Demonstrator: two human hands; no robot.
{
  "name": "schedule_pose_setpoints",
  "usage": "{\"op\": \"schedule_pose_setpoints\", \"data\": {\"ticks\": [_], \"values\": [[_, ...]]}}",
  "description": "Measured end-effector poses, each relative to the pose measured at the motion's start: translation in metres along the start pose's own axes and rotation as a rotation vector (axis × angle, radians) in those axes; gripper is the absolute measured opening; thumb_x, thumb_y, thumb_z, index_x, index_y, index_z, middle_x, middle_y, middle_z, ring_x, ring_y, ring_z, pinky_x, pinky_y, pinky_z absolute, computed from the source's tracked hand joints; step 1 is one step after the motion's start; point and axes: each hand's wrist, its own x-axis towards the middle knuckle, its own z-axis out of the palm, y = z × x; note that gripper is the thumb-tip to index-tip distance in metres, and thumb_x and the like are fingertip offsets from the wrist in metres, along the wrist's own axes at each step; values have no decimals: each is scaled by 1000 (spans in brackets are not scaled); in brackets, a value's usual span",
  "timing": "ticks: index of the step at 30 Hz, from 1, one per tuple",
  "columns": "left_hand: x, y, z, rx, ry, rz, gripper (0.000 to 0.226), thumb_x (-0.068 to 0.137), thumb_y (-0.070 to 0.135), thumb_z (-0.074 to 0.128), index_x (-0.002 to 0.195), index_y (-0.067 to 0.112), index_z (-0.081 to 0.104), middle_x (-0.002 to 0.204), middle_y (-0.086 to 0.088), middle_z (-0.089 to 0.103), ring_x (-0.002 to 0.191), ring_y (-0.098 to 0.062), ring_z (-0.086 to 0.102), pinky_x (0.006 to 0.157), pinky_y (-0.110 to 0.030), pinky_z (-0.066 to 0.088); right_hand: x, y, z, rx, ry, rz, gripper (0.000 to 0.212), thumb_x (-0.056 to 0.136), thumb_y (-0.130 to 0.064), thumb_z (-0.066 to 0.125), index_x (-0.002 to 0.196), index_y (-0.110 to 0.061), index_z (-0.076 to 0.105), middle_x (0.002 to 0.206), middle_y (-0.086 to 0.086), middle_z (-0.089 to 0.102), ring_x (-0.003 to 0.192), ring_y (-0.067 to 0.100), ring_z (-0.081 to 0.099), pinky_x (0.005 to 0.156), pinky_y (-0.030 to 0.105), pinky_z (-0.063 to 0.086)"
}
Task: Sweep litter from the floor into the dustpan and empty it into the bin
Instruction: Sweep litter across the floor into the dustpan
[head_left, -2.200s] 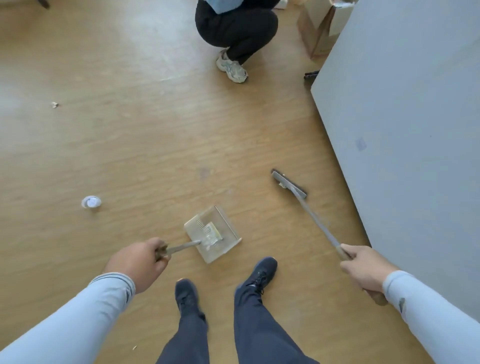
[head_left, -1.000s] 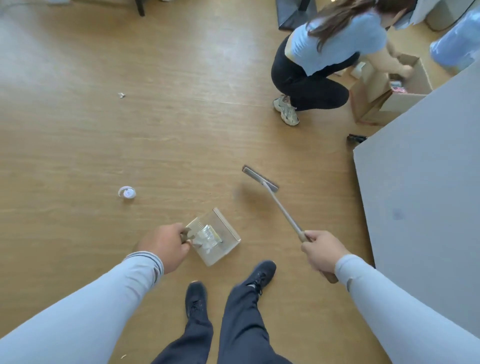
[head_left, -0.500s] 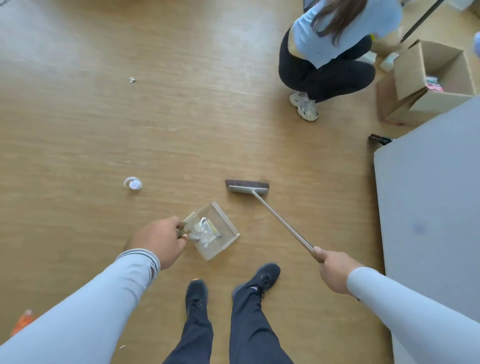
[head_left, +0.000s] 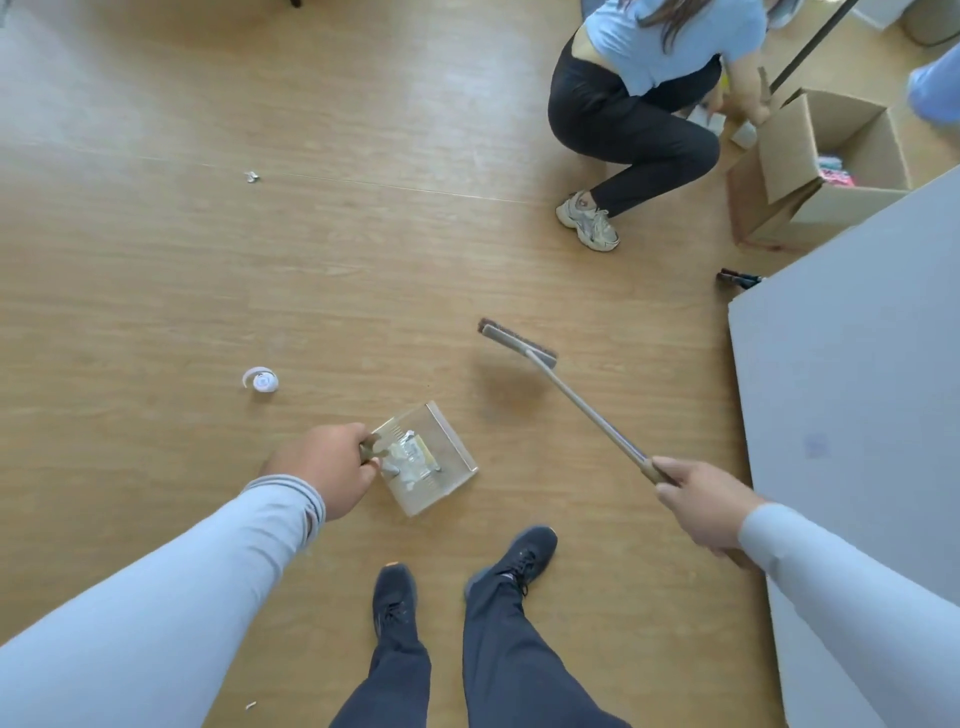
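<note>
- Left hand (head_left: 322, 470) is wrapped round the short handle of the dustpan (head_left: 434, 457), fingers curled tight. The pan sits at about 6 o'clock, just ahead of the shoes; whether it rests on the floor (head_left: 156, 286) or is held just off it, I cannot tell.
- Pan already carries scraps: crumpled white paper (head_left: 408, 457) lies against its back wall, near the handle.
- Right hand (head_left: 698, 501) grips the end of the broom (head_left: 571, 400) stick at 4 o'clock. The stick runs up and left to the brush head at about 1 o'clock of the pan, apart from it. A soft shadow below the head suggests it is lifted, not on the boards.
- Litter left on the floor: white tape roll (head_left: 261, 380) at 9 o'clock of the pan, clear of it; small crumpled bit (head_left: 251, 177) far out at 11 o'clock; a tiny scrap (head_left: 250, 705) at 7 o'clock by the left sleeve.
- No bin that I can pick out for certain.
- Other stuff: person crouching (head_left: 639, 104) at 1 o'clock beside an open cardboard box (head_left: 815, 166); grey panel (head_left: 857, 389) down the right edge.
- Step, my read: mid-collection, between strokes. Sweeping not finished, emptying not begun.
- Next move likely calls for: turn toward the tape roll, put the brush down on its far side, set the pan lip flat facing it, then pull a short stroke in. Keep the pan level so the paper stays put.
</note>
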Motion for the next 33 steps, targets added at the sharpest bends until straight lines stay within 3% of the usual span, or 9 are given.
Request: {"op": "schedule_pose_setpoints", "data": {"ticks": [4,8,11,14,18,20,23,28,33], "values": [[13,8,8,29,-17,-9,28,95,46,55,120,37,61,106,10,70,93,-22,67,83,-36,57,43,-48,34,-169,-106,-11,56,98,-17,37,148,-42,43,105,4,59,63,21,54,48,26,46],[20,7,7,38,2,-7,26,95,44,56,120,37,61,106,9,70,91,-23,67,81,-35,56,23,-32,61,-410,-207,9,81,90,-5,32,158,-46,18,114,-2,55,84,22,61,73,32,54],[20,0,3,32,-1,-19,29,95,44,57,123,38,61,108,10,71,91,-21,65,82,-34,55,2,5,53,-567,-215,19,91,85,1,29,161,-44,7,116,-2,55,91,23,61,71,31,51],[17,2,2,48,-6,-17,29,96,44,56,123,37,60,109,9,70,90,-22,62,78,-32,53,-16,40,44,-655,-222,71,96,81,4,27,159,-47,4,107,-5,53,73,15,56,58,26,45],[14,10,4,61,-12,-1,30,96,45,53,124,34,60,108,6,71,95,-24,67,82,-35,56,-36,78,21,-380,-213,90,62,100,-23,33,148,-61,28,106,-16,55,89,11,64,75,22,53],[13,11,4,66,-9,11,30,97,45,53,124,34,59,109,5,71,96,-24,67,82,-35,56,-55,88,11,-142,-165,75,40,104,-35,40,138,-57,41,87,-15,61,69,10,61,59,16,48],[13,11,4,74,-3,14,30,97,45,52,123,33,60,110,5,71,97,-23,67,82,-36,56,-75,89,5,73,-181,131,46,103,-31,45,147,-44,43,56,2,53,50,23,48,43,25,42],[16,13,5,76,-9,18,32,99,42,52,129,32,58,114,5,70,101,-23,66,78,-32,51,-51,38,38,30,-113,114,44,102,-20,39,144,-30,47,73,6,61,47,20,54,40,24,44],[16,13,9,69,11,14,31,98,42,54,127,33,60,112,5,71,99,-23,67,79,-33,54,-18,-39,127,38,-285,82,21,93,-5,48,110,-14,53,76,1,50,65,20,51,65,30,50]]}}
